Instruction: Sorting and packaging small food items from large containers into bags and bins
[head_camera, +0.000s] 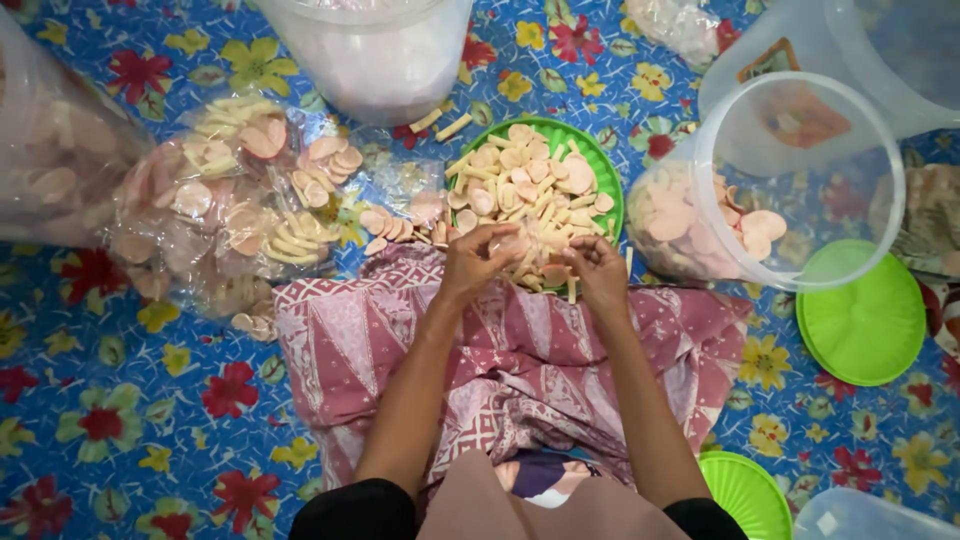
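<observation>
From my feed I see no walls or windows, only the floor, and it is covered by a blue floral mat (120, 400) printed with red and yellow flowers and green leaves. The mat fills the view to every edge. A pink patterned cloth (520, 350) lies spread over its middle, creased into soft folds. The light is even and gentle, with faint shadows and a mild sheen on the mat's surface.
</observation>
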